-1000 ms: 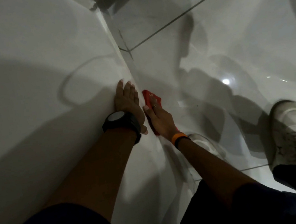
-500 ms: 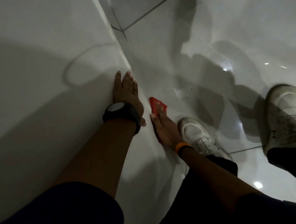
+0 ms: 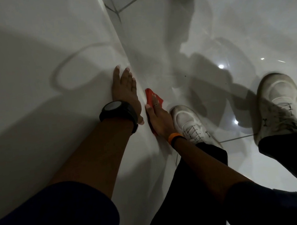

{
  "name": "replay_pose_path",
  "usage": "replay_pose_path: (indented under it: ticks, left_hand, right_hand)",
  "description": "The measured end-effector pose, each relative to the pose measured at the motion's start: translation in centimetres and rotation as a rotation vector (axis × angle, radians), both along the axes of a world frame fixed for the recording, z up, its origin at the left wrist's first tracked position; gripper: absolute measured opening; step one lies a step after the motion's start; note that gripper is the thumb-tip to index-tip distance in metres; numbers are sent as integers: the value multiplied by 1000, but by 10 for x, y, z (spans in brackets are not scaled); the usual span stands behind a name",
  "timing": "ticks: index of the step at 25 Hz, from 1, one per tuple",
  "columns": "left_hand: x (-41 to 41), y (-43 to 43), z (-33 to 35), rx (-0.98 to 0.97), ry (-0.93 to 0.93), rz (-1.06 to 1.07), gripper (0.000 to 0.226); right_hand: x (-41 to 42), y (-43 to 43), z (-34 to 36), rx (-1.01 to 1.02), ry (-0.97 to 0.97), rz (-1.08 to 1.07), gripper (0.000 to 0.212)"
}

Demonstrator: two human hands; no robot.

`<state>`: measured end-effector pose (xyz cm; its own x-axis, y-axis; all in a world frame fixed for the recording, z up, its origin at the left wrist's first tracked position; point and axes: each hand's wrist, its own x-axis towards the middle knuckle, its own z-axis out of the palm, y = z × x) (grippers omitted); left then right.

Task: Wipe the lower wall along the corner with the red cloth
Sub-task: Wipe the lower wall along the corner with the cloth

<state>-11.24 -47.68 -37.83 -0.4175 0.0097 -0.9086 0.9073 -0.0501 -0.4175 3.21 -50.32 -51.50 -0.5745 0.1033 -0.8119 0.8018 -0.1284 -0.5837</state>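
Observation:
The red cloth (image 3: 153, 98) lies pressed flat against the lower white wall, just right of the wall's corner edge (image 3: 132, 71). My right hand (image 3: 159, 119), with an orange wristband and a ring, lies flat on the cloth and covers its lower part. My left hand (image 3: 125, 92), with a black watch on the wrist, rests open and flat on the adjoining white wall face (image 3: 43, 69) left of the corner. It holds nothing.
Glossy white floor tiles (image 3: 225, 17) with dark grout lines stretch to the right. My two white shoes stand there, one (image 3: 191, 125) right beside my right hand, the other (image 3: 275, 103) farther right. Dark trouser legs fill the bottom.
My right hand has slid the cloth down the wall toward me. The nearer white shoe has come into view beside it. My left hand has stayed on the wall.

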Motion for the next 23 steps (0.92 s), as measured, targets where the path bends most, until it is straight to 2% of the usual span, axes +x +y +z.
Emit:
replay_pose_path:
  ticks: [4,6,9,11,13,15,17,18,19,21,23]
  left_hand:
    - [21,-8,8,-8,-37,-4,139]
    - [26,-10,15,8,-57,27,138]
    - [31,-14,28,67,-115,109,131]
    - [32,-14,38,149,-193,261,113]
    - [34,-8,50,340,-270,609,90]
    - [39,11,66,673,-313,1117,72]
    - [44,40,92,1015,-290,1505,64]
    - [44,55,106,1166,-294,1616,62]
    - [44,76,124,1312,-313,1665,58]
    - [43,119,162,1537,-344,1635,46]
    - [42,165,208,1646,-342,1563,47]
  right_hand:
    - [47,-6,14,38,-158,47,51]
    - [55,10,22,-56,-260,-48,43]
    - [54,48,42,-400,-341,-606,31]
    - [49,75,60,-515,-318,-850,22]
    - [36,107,89,-615,-241,-949,21]
    - [22,142,123,-744,-139,-1020,36]
    - [12,180,160,-831,-15,-1030,56]
    - [6,197,179,-829,59,-1005,54]
    - [2,216,200,-789,123,-967,50]
    - [-8,255,246,-659,183,-886,45]
    - [-11,299,299,-424,185,-804,47]
